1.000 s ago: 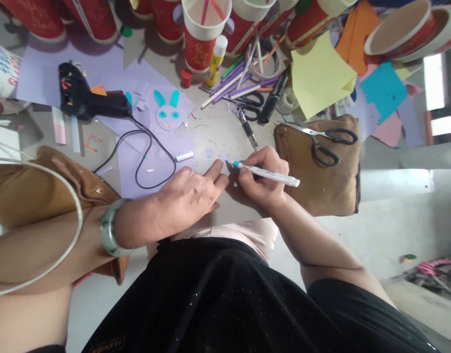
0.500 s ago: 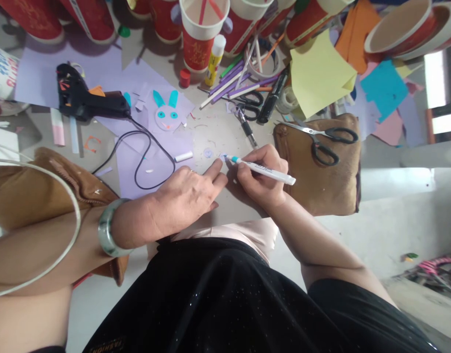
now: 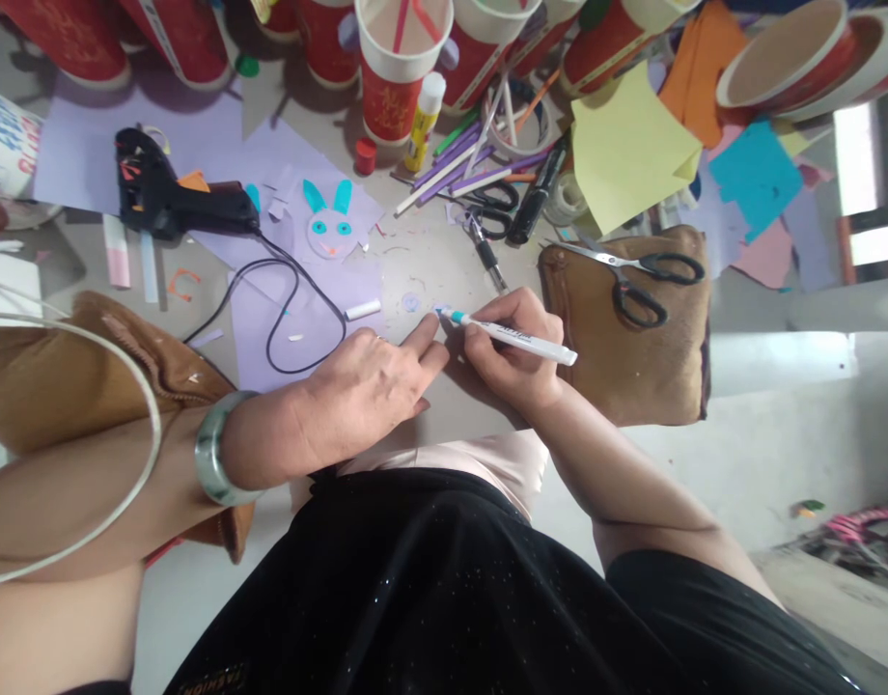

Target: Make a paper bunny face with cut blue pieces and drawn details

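Note:
My right hand (image 3: 517, 352) is closed around a white marker (image 3: 535, 343) with a teal band, held like a pen. Its tip touches a tiny purple paper piece (image 3: 443, 310) on the table. My left hand (image 3: 364, 381) lies palm down with the index finger stretched out, its fingertip at the edge of that same piece. Just left of it lies a small purple paper disc (image 3: 410, 302) with a mark on it. A white marker cap (image 3: 362, 310) rests beyond my left knuckles. Farther back sits a purple paper rabbit face (image 3: 331, 234) with teal ears and eyes.
A black glue gun (image 3: 176, 198) lies at the left, its cord looping towards my left hand. Scissors (image 3: 632, 270) rest on a brown cushion (image 3: 632, 372) at the right. Behind are red paper cups (image 3: 390, 101), a glue stick (image 3: 424, 125), straws (image 3: 455, 174) and yellow paper (image 3: 624, 154).
The marker has shifted very slightly left, its tip still at the small paper piece. My left hand stays in place.

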Available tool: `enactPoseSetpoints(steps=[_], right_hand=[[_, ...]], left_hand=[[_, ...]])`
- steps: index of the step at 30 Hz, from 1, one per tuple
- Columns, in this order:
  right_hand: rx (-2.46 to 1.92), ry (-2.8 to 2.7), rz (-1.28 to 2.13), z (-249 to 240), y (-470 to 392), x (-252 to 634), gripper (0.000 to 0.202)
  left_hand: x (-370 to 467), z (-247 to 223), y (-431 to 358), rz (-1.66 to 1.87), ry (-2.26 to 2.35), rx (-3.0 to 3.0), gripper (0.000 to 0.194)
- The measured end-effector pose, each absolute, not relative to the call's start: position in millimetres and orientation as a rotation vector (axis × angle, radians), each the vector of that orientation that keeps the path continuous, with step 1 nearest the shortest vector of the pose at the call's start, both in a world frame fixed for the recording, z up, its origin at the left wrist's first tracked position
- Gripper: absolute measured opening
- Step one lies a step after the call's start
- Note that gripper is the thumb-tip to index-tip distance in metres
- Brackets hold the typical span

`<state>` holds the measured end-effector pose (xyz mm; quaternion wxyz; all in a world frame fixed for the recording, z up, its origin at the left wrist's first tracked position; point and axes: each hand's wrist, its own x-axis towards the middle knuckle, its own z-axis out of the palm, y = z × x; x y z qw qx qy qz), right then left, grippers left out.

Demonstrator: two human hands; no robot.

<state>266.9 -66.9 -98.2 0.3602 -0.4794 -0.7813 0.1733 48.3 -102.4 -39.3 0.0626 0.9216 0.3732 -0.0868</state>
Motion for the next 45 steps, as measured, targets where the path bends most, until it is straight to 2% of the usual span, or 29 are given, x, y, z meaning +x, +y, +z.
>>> enactPoseSetpoints(steps=[8, 17, 33, 45], right_hand=[[-1.220, -2.025, 0.388, -102.7, -66.9, 269.2, 0.011], [-1.243, -1.987, 0.377, -108.9, -67.2, 273.9, 0.009], [-1.181, -1.937, 0.527, -99.3, -67.6, 265.1, 0.013], [-1.127, -2.017, 0.379, -97.0, -65.6, 266.4, 0.016]], left_hand=[[42.3, -52.2, -105.9, -0.188, 1.124, 2.766, 0.054], [47.7, -39.2, -102.3, -0.268, 1.132, 2.781, 0.043], [42.3, -48.0, -107.5, -0.154, 1.111, 2.884, 0.047], [44.6, -48.2, -103.0, -0.198, 1.097, 2.841, 0.045]])
